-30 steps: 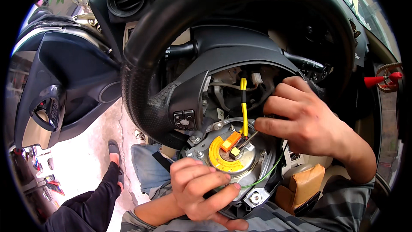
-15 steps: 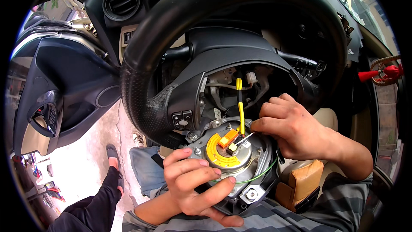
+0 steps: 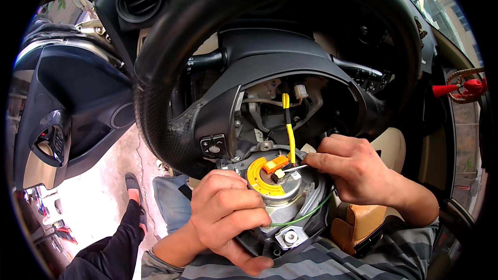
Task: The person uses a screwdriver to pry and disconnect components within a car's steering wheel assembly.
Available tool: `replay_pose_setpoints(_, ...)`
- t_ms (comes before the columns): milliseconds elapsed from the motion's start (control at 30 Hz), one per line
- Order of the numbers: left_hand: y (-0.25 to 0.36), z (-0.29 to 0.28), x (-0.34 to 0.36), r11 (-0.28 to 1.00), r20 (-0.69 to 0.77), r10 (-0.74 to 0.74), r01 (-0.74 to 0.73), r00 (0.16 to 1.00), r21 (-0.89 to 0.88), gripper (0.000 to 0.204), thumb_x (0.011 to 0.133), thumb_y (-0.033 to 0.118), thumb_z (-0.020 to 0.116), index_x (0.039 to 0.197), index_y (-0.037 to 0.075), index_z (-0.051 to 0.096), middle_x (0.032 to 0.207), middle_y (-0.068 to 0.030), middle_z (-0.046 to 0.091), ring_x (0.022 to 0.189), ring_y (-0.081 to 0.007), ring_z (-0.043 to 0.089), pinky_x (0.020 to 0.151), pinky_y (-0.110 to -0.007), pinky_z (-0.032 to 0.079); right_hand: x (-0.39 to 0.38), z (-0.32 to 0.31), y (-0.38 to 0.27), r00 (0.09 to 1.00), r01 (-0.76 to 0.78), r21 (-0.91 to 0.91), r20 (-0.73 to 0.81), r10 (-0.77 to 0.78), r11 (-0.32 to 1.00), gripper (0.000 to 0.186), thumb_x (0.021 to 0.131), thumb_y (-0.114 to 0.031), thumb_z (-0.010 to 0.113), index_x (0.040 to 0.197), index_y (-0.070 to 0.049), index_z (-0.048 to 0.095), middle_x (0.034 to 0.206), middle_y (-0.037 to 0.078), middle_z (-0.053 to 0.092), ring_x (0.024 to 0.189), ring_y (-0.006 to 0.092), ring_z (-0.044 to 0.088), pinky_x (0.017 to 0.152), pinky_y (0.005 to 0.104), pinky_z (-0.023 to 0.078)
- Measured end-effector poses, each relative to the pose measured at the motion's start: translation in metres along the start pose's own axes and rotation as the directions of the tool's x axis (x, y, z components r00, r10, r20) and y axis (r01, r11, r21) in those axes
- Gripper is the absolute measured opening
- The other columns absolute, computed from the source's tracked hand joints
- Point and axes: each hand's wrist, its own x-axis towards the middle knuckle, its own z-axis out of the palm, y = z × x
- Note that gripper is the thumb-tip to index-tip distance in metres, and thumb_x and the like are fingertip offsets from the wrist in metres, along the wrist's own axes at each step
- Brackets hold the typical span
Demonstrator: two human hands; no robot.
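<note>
A round metal airbag module (image 3: pixel 279 210) with a yellow label ring lies below the opened centre of the black steering wheel (image 3: pixel 161 39). My left hand (image 3: pixel 227 212) grips its lower left side with curled fingers. My right hand (image 3: pixel 353 171), closed on a thin metal tool (image 3: pixel 302 166), reaches from the right to the small connectors on the module. An orange connector (image 3: pixel 275 164) and a small pale yellow connector (image 3: pixel 279 175) sit there. A yellow wire (image 3: pixel 290 140) rises from them toward a white connector (image 3: pixel 301 92). A green wire runs along the module's lower edge.
An open car door (image 3: pixel 78 98) is at left, with pale ground below it and another person's dark-trousered leg (image 3: pixel 114 246) and sandalled foot. A tan leather pouch (image 3: pixel 355 223) sits at lower right. A red tassel (image 3: pixel 469 88) hangs at far right.
The view has shifted slightly. My left hand has risen a little and curled its fingers more around the module. My right hand has lowered, keeping the tool at the connectors.
</note>
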Motion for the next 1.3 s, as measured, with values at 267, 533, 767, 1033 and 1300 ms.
replay_pose_setpoints(267, -0.004, -0.006, 0.000, 0.998, 0.109, 0.001, 0.006, 0.994, -0.056, 0.058, 0.064, 0.067, 0.074, 0.083, 0.013, 0.065, 0.087, -0.0031, 0.058, 0.081, -0.0219, 0.053, 0.072, -0.036, 0.046, 0.002, -0.006, -0.002, 1.000, 0.008, -0.200, -0.002, -0.009, 0.980, 0.047, 0.058, 0.003, 0.064, 0.105, -0.006, 0.064, 0.082, 0.006, 0.053, 0.077, 0.0242, 0.055, 0.067, 0.0353, 0.044)
replay_pose_setpoints(533, -0.004, -0.003, 0.006, 0.996, 0.043, 0.027, -0.024, 0.999, -0.085, 0.045, 0.069, 0.052, 0.070, 0.079, 0.009, 0.063, 0.083, -0.0046, 0.060, 0.069, -0.0231, 0.057, 0.061, -0.034, 0.047, 0.002, -0.007, 0.004, 0.997, 0.071, -0.239, -0.025, -0.079, 0.968, 0.049, 0.057, 0.002, 0.065, 0.105, -0.008, 0.065, 0.082, 0.004, 0.052, 0.076, 0.0227, 0.052, 0.068, 0.0342, 0.040)
replay_pose_setpoints(767, -0.005, -0.002, 0.007, 0.996, 0.042, 0.031, -0.028, 0.999, -0.087, 0.045, 0.069, 0.052, 0.070, 0.078, 0.009, 0.063, 0.083, -0.0047, 0.060, 0.069, -0.0232, 0.057, 0.060, -0.034, 0.046, -0.002, 0.003, 0.004, 0.999, 0.012, 0.020, -0.049, -0.011, 1.000, 0.047, 0.059, 0.007, 0.060, 0.105, -0.003, 0.065, 0.082, 0.009, 0.057, 0.076, 0.0292, 0.058, 0.065, 0.0387, 0.045)
replay_pose_setpoints(1033, -0.006, -0.002, 0.004, 0.995, 0.033, 0.021, -0.018, 0.999, -0.102, 0.047, 0.069, 0.055, 0.072, 0.078, 0.010, 0.064, 0.083, -0.0035, 0.060, 0.069, -0.0224, 0.056, 0.061, -0.034, 0.047, -0.001, 0.003, 0.004, 1.000, -0.016, 0.077, -0.025, 0.018, 0.997, 0.045, 0.060, 0.008, 0.060, 0.104, -0.003, 0.065, 0.083, 0.009, 0.057, 0.076, 0.0287, 0.058, 0.065, 0.0381, 0.045)
replay_pose_setpoints(1300, -0.002, -0.007, 0.009, 0.993, 0.105, 0.062, -0.050, 0.992, -0.110, 0.054, 0.073, 0.057, 0.069, 0.081, 0.004, 0.062, 0.084, -0.0109, 0.059, 0.072, -0.0282, 0.056, 0.066, -0.039, 0.046, -0.001, -0.036, -0.016, 1.000, -0.008, -0.397, -0.003, 0.007, 0.918, 0.046, 0.059, -0.006, 0.066, 0.105, -0.010, 0.066, 0.079, 0.001, 0.053, 0.071, 0.0189, 0.056, 0.058, 0.0318, 0.044)
